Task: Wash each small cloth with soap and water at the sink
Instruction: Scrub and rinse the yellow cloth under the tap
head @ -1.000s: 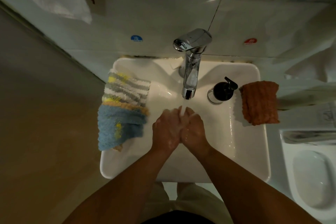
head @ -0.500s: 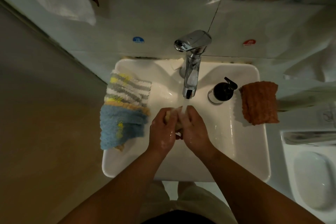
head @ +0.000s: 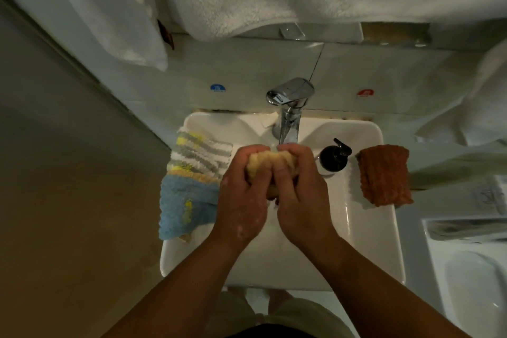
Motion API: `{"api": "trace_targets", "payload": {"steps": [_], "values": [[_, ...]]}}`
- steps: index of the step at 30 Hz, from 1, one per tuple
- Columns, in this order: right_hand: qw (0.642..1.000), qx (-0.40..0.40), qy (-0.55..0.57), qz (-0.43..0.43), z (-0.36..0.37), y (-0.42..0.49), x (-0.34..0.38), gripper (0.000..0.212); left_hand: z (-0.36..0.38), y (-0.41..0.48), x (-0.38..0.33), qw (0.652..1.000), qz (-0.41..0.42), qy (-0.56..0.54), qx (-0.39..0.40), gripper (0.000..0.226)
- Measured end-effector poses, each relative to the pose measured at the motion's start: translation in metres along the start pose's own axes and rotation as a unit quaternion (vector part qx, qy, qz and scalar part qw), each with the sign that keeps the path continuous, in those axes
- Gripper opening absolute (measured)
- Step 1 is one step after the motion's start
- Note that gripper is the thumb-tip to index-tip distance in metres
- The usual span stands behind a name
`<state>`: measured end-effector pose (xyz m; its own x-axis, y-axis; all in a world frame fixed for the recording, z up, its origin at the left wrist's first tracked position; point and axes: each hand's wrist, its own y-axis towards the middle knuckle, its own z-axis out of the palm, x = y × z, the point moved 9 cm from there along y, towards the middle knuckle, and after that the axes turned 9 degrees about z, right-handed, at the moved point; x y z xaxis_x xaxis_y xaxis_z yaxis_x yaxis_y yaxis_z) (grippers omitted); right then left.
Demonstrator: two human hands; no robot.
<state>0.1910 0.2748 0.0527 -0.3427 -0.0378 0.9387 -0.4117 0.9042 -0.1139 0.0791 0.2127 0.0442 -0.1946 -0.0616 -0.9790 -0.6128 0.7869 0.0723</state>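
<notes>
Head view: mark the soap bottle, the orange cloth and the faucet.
soap bottle [head: 333, 160], head view, on its dark rounded body below the pump.
orange cloth [head: 384, 175], head view, middle of the folded cloth on the sink's right rim.
faucet [head: 291, 90], head view, on the chrome lever on top.

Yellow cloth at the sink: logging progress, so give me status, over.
Left hand and right hand both grip yellow cloth, bunched below faucet spout. Nothing blocking; soap dispenser apart, at right.
</notes>
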Motion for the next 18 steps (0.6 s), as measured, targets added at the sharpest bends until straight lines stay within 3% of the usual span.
{"api": "trace_targets", "payload": {"steps": [3,6,12,16,18], "values": [[0.999,-0.006,0.001,-0.031,-0.003,0.025,0.037,0.029,-0.011,0.026,-0.030,0.999,0.037,0.003,-0.025,0.023],[1.000,0.000,-0.013,-0.012,0.003,0.047,0.048,0.040,-0.018,0.047,-0.033,0.998,0.022,-0.015,-0.049,0.017],[0.998,0.012,-0.063,-0.030,0.020,0.039,0.033,0.047,-0.017,0.038,-0.006,0.999,0.001,0.020,-0.037,0.013],[0.996,0.037,-0.069,-0.033,0.030,0.013,0.009,0.050,-0.018,0.010,0.014,0.999,0.003,0.010,-0.035,0.034],[0.997,0.046,-0.054,-0.006,0.035,-0.001,-0.010,0.045,-0.017,0.000,0.024,0.999,0.004,0.036,-0.034,0.031]]}}
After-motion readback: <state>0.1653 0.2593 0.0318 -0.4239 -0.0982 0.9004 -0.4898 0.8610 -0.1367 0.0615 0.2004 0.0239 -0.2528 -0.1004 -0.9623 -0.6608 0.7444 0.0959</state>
